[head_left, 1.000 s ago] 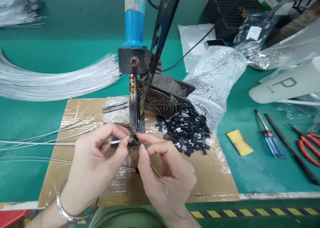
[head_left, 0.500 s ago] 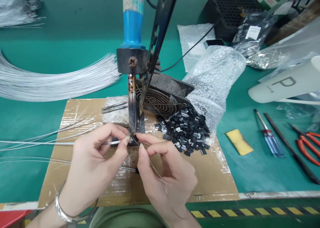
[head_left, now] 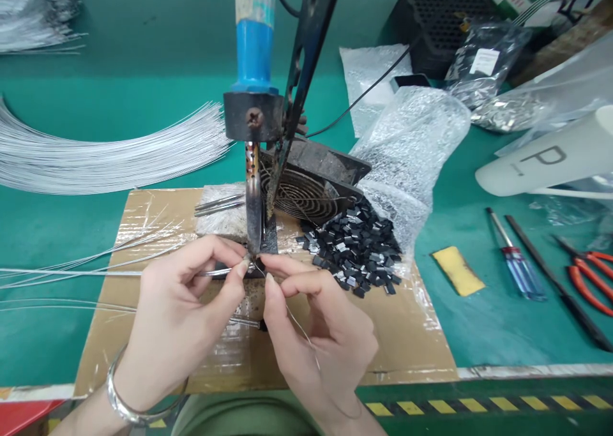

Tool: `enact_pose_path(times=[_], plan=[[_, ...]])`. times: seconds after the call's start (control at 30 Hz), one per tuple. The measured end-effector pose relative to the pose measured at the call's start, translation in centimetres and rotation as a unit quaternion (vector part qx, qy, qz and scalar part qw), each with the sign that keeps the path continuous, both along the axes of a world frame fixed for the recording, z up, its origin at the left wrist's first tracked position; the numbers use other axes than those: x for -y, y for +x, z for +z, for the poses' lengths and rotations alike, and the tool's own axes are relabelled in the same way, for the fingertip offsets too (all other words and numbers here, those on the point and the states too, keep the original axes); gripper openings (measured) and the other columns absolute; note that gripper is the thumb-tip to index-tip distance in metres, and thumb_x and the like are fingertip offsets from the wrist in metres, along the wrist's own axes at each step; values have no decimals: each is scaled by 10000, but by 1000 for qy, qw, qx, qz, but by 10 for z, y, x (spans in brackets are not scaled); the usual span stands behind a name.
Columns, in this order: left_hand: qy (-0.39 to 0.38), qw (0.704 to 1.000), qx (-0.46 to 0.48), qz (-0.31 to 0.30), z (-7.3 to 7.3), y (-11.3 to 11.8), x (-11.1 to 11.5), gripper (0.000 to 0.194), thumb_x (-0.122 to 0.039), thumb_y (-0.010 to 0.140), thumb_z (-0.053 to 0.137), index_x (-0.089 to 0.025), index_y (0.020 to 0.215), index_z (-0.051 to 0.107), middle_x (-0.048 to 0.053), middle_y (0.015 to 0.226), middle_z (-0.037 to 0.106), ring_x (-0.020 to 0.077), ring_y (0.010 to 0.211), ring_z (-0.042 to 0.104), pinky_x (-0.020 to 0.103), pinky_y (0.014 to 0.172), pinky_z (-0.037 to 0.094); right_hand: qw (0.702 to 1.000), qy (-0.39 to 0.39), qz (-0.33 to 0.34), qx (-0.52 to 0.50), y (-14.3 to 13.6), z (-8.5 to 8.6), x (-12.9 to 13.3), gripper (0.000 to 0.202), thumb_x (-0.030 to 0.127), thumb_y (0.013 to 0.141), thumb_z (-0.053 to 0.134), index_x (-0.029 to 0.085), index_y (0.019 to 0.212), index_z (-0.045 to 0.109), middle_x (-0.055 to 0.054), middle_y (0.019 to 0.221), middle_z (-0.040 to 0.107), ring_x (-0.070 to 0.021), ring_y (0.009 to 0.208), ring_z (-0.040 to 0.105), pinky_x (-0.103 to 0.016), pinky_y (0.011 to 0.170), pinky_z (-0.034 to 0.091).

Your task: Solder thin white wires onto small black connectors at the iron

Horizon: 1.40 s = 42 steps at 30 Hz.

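A blue-handled soldering iron [head_left: 255, 56] is clamped upright in a black stand [head_left: 306, 59], tip down. Just left of its tip, my left hand [head_left: 191, 302] pinches the end of a thin grey wire [head_left: 115, 273] that runs in from the left. To the right, my right hand [head_left: 320, 327] holds a thin strand of solder wire [head_left: 297, 324] between thumb and forefinger, its end up at the iron's tip. My fingertips partly hide the joint there. Below my hands, another wire with a small black end piece [head_left: 261, 325] lies on the cardboard [head_left: 402, 334].
Behind the iron's tip sits a dark fan [head_left: 306, 193], with a heap of small black connectors [head_left: 357, 251] beside it. A bundle of grey wires [head_left: 110, 158] lies left. On the right are a yellow sponge [head_left: 458, 271], a screwdriver [head_left: 520, 267], pliers [head_left: 589, 276] and a white cup [head_left: 550, 158].
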State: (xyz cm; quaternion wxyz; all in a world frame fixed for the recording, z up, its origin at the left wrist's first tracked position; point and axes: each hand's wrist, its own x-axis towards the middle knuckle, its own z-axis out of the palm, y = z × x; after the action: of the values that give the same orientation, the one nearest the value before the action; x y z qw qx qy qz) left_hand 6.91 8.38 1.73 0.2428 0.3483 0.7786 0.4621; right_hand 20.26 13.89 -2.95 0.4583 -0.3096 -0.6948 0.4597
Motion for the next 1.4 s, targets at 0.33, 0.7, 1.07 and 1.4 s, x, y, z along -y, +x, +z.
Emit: enact_pose_path(times=[0.33, 0.7, 1.07, 1.4], plan=[[-1, 1000, 9, 1, -3, -1, 1, 81, -229, 809, 733, -237, 728, 729, -33, 817, 776, 116, 671, 670, 188, 501, 397, 1000, -3, -10, 2, 0, -1, 0, 201, 27, 909, 710, 214, 923, 636, -22, 1128, 837, -106, 991, 812, -161, 893, 610], [9, 1000, -5, -5, -3, -1, 0, 82, -216, 804, 727, -250, 731, 741, -51, 822, 786, 96, 650, 665, 151, 512, 431, 1000, -11, -5, -1, 1, -3, 2, 192, 37, 922, 708, 215, 935, 639, -13, 1131, 835, -118, 996, 813, -186, 886, 626], [20, 1000, 8, -3, -3, -1, 2, 82, -209, 797, 740, -244, 723, 735, -48, 814, 777, 91, 675, 686, 124, 569, 482, 1000, -7, -4, -6, 1, -3, 1, 193, 30, 916, 713, 210, 937, 648, -21, 1124, 835, -116, 997, 812, -181, 892, 627], [9, 1000, 7, -3, -2, -1, 2, 91, -213, 807, 727, -239, 720, 731, -36, 820, 773, 100, 666, 673, 148, 544, 466, 1000, -1, -4, -10, 0, -3, 0, 199, 20, 903, 713, 206, 937, 653, -31, 1121, 837, -114, 973, 811, -182, 885, 633]])
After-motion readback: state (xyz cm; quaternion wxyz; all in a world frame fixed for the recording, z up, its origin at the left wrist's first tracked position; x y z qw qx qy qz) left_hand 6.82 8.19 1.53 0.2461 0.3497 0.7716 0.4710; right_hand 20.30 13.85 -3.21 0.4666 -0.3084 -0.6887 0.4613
